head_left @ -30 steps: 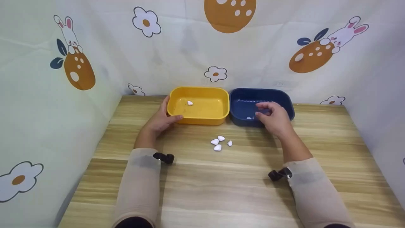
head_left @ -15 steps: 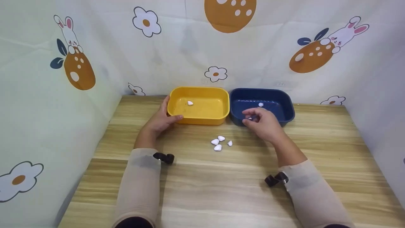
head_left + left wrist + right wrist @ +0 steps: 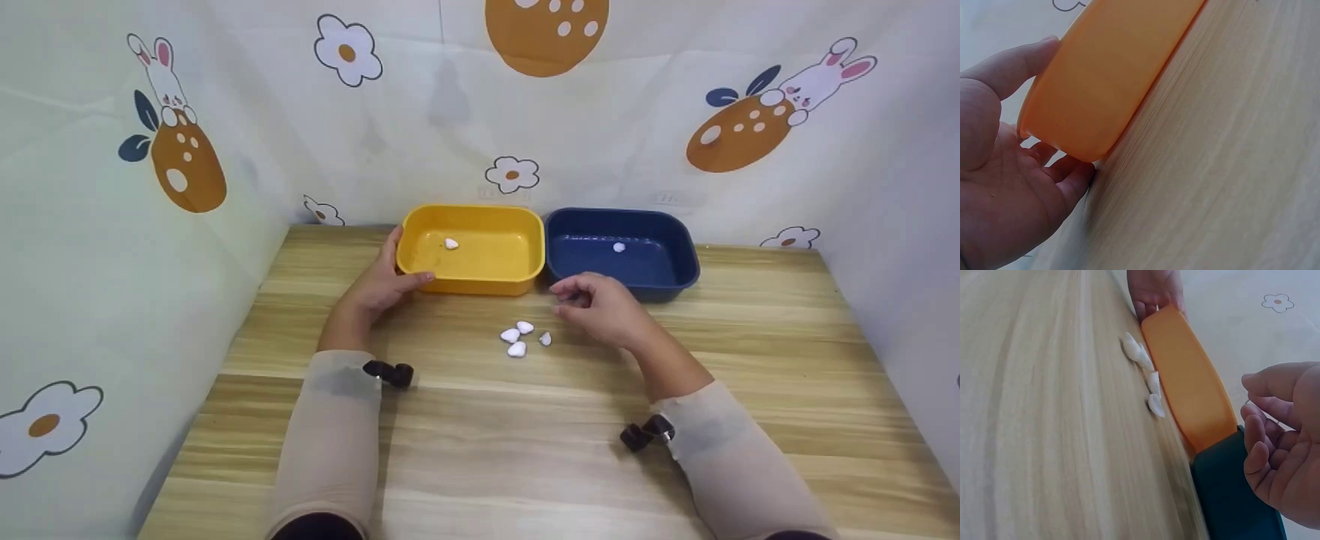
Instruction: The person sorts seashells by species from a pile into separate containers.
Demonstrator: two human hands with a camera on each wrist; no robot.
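My left hand [image 3: 379,289] grips the near left corner of the yellow tub [image 3: 471,249]: the thumb lies along its front wall and the fingers curl around the end. In the left wrist view my palm cups that rounded corner, with the thumb up against the wall.

The yellow tub sits on the wooden table [image 3: 480,435] with its long axis running left to right, its open side up. Right beside it, touching or nearly so, stands the dark blue tub [image 3: 621,251], lying the same way. One small white stone [image 3: 451,244] rests on the floor of the yellow tub, toward the left. Another white stone [image 3: 619,247] lies in the blue tub, near its far wall.

My right hand [image 3: 600,307] hovers over the table just in front of the blue tub's near left corner. Its fingers are loosely curled and point left, and they hold nothing; the right wrist view shows the palm bare.

A little cluster of four white stones [image 3: 523,337] lies on the table in front of the gap between the tubs, just left of my right hand and not touching it. The rightmost of them is narrow and stands lengthwise toward me.
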